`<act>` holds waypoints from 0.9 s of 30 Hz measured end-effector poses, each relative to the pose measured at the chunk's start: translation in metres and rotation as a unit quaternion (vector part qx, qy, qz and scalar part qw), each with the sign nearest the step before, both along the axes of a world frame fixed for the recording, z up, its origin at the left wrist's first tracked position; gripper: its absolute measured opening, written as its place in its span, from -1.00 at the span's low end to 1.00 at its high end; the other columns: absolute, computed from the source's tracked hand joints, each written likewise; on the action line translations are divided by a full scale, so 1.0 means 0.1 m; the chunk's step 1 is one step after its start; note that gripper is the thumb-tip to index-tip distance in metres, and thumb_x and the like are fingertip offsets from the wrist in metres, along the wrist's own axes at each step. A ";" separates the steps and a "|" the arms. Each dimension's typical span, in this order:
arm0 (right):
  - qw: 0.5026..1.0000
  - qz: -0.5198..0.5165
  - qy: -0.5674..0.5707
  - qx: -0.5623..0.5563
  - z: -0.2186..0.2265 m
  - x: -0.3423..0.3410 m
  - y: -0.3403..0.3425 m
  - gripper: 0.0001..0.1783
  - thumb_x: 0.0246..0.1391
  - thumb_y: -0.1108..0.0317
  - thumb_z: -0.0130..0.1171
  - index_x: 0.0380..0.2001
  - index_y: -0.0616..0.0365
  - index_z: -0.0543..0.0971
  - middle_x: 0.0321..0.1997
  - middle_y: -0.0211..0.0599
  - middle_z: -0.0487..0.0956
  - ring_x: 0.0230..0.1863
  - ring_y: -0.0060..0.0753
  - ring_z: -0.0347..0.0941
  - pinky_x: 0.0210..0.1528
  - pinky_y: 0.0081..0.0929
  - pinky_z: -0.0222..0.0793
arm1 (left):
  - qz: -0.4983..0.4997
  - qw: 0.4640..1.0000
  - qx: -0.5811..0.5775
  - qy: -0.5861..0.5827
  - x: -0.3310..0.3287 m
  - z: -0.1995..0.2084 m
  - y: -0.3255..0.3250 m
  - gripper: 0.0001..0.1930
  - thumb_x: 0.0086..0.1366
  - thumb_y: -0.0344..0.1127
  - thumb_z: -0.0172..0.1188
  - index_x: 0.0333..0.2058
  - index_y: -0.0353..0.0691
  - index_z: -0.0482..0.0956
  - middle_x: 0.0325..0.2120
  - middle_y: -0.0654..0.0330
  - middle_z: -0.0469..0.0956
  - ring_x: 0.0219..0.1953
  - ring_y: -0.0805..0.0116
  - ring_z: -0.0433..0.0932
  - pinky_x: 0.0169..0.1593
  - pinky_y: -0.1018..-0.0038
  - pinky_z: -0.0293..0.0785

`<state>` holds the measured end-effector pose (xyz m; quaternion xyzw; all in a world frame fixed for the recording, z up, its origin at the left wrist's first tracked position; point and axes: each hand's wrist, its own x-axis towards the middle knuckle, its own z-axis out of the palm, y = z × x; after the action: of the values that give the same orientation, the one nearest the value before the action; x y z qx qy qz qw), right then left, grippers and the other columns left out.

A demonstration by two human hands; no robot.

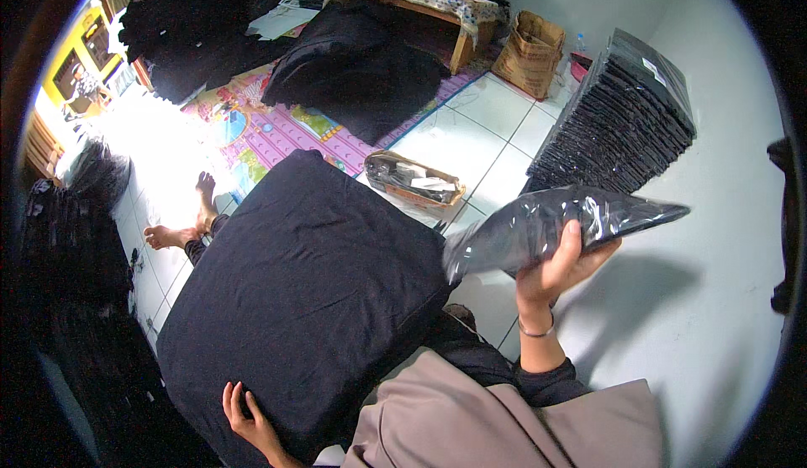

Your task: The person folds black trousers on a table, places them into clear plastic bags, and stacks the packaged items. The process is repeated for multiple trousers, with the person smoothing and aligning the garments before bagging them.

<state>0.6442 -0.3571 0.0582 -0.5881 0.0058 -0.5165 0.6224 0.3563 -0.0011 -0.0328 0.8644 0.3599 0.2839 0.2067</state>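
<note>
Head-worn fisheye looks down, forward; left hand (250, 422), right hand (556, 273) close below.

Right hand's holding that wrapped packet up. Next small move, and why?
I'd probably carry the right hand forward to the stack of dark packets: it grips a clear-wrapped black packet on the near side of that stack, whose shiny packets look similar, while the left hand just rests on the black cloth-covered block.

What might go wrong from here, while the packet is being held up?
The packet might slip from the right grip, as its surface looks smooth and glossy. It might also crease, because its left end curves downward. The tall stack has many thin layers, so it could perhaps slide if knocked.
</note>
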 end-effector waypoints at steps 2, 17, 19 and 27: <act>0.992 -0.101 0.024 -0.076 -0.26 0.30 -0.30 -0.52 0.17 0.39 0.00 0.06 0.45 0.15 -0.02 0.02 0.32 0.01 -0.21 0.29 0.17 -0.26 0.18 | 0.016 1.000 0.000 0.013 -0.01 0.00 -0.03 -0.77 0.26 -0.45 0.15 -0.12 -0.35 0.60 0.04 0.01 0.48 0.09 0.09 0.46 0.16 0.25 0.35; 0.581 -0.084 0.705 -0.399 -2.89 0.45 -1.43 -0.24 0.14 -0.43 -0.25 0.37 -0.55 0.04 0.53 -0.20 -0.21 0.46 0.38 -0.34 0.12 0.78 -0.35 | 0.014 0.999 -0.038 0.016 -0.08 0.02 -0.06 -0.75 0.30 -0.42 0.10 -0.07 -0.34 0.56 0.08 0.00 0.44 0.13 0.08 0.41 0.21 0.26 0.28; 0.598 -0.106 0.671 -0.425 -2.93 0.47 -1.49 -0.26 0.16 -0.41 -0.26 0.38 -0.56 0.03 0.53 -0.24 -0.20 0.47 0.34 -0.35 0.12 0.79 -0.34 | 0.015 0.999 -0.041 0.014 -0.08 0.04 -0.07 -0.75 0.31 -0.41 0.10 -0.08 -0.34 0.57 0.08 0.00 0.44 0.14 0.09 0.40 0.22 0.26 0.27; 0.544 -0.044 0.739 -0.396 -2.80 1.03 -1.92 -0.28 0.19 -0.41 -0.40 0.39 -0.64 -0.11 0.54 -0.39 -0.33 0.48 0.29 -0.41 0.13 0.80 -0.41 | 0.010 0.999 -0.022 0.044 -0.11 0.10 -0.07 -0.75 0.32 -0.39 0.09 -0.08 -0.33 0.57 0.09 0.01 0.44 0.15 0.10 0.40 0.23 0.26 0.25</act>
<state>0.7474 -0.5495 -0.2217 -0.9475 0.2839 0.1242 0.0787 0.3451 -0.0084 -0.0231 0.8674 0.3836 0.2398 0.2072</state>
